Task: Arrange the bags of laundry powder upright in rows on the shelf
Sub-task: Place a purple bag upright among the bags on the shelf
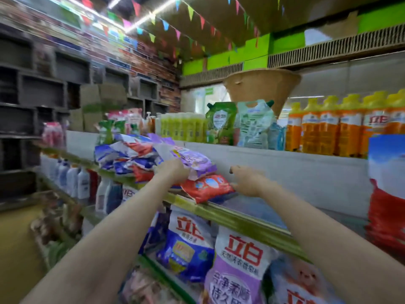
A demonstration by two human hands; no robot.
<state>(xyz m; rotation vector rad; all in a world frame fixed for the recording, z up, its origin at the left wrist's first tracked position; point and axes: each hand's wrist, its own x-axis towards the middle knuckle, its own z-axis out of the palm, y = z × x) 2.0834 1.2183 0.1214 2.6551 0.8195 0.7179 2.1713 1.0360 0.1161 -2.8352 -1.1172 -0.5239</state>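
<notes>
The left hand [173, 172] is curled over the near edge of a purple bag of laundry powder [192, 161]. Its fingers go under the bag, so it looks like it has hold of it, but the picture is blurry there. The right hand [247, 181] is half open. Its fingers are bent a little and its thumb sticks up. It touches the right end of a red bag of laundry powder [206, 187] and does not seem to squeeze it.

The purple bag lies flat on top of the red bag. The red bag lies flat at the front of the shelf [245, 218], and one corner pokes out over the edge. Just to the left is a messy pile of blue and white bags [122, 156], all lying down. None of these bags stands up yet. To the right, the shelf floor is bare near the hands.

The bags look soft and squishy, like pillows full of sand. They probably feel heavy for their size and will sag if held by one corner. The plastic looks shiny, so it may be slippery. A good way to hold one is with both hands, one on each side, or by the flat sealed top. The bottom should be patted flat so the bag can stand.

Below, bigger purple and blue bags [236, 266] stand up on the lower shelf. Up above stand orange bottles [328, 128].
</notes>
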